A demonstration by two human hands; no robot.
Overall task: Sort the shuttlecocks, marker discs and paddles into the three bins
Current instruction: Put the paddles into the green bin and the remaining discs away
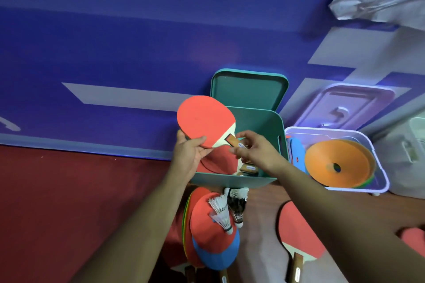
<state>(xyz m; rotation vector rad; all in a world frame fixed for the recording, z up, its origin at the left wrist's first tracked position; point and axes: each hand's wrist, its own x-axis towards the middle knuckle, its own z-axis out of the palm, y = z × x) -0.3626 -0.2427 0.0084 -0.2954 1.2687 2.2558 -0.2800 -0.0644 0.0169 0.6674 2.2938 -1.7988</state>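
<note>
A red paddle (202,117) is held over the open green bin (230,180), its blade gripped at the edge by the left hand (188,156), thumb curled onto the red face, while its wooden handle is pinched between thumb and fingers (236,150) of the right hand (255,151). Directly beneath the fingers, more red paddles (218,163) are seen lying inside the bin, handles towards the right. Beyond the fingers, the green lid (248,92) is propped behind the bin. To the right of the fingers, a clear bin (381,181) is filled with marker discs, an orange disc (345,156) uppermost, and a pale purple lid (349,103) is laid behind it. Nearer than the fingers, between the two forearms, white shuttlecocks (222,216) and a dark one (236,207) are heaped on a pile of red paddles and coloured discs, a blue disc (213,257) among them. Another red paddle (296,223) is partly hidden under the right forearm.
</note>
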